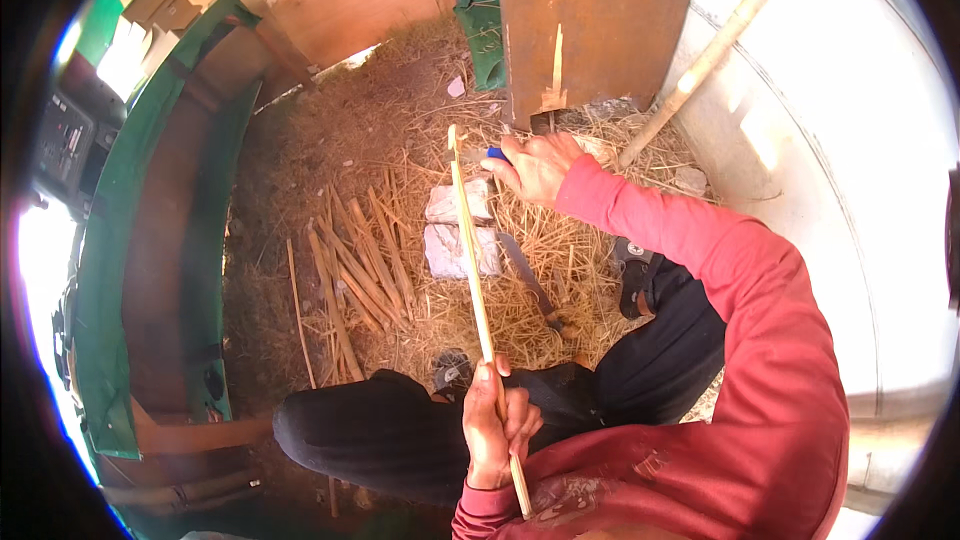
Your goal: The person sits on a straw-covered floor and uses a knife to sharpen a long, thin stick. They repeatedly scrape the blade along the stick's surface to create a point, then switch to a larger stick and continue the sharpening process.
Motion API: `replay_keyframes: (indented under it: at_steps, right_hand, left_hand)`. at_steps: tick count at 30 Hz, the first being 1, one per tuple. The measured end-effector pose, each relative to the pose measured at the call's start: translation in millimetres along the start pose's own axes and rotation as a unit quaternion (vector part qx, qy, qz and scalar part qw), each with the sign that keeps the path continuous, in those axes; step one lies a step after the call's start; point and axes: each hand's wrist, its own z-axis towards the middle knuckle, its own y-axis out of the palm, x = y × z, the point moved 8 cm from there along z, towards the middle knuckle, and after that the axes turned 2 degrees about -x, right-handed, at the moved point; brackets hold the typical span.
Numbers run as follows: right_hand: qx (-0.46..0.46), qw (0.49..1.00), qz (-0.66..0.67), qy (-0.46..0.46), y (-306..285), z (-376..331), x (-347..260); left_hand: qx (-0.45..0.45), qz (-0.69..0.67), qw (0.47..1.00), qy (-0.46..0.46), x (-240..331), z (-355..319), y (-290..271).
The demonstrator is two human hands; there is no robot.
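My left hand (502, 422) is closed around the lower part of a long pale wooden stick (472, 250), which rises away from my lap. At its far end, the stick carries a small curled sliver. My right hand (542, 167) is closed on a knife with a blue handle (497, 153), close to the stick's far end; the blade is hard to make out. Beneath the stick lie two whitish blocks (461, 251). Beside them on the straw rests a long dark-bladed knife (527, 277).
Split wooden sticks (362, 265) lie in a heap left of the blocks. A brown wooden cabinet (600, 35) stands ahead, with a slanting pole (715, 50) to its right. A green-edged shelf (110, 250) runs along the left. My legs (380, 435) are folded in front of me.
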Motion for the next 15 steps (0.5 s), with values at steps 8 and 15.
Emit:
replay_keyframes:
  at_steps: [8, 15]
  right_hand:
    - [-0.053, 0.983, 0.175, 0.016, -15.9, 7.4, 8.1]
    - [-0.424, 0.497, 0.713, 0.254, 48.0, -26.5, -10.5]
  left_hand:
    - [-0.019, 0.03, 0.999, 0.001, 0.1, -8.9, 0.1]
    - [-0.026, -0.027, 0.999, -0.025, -5.4, -6.4, -14.7]
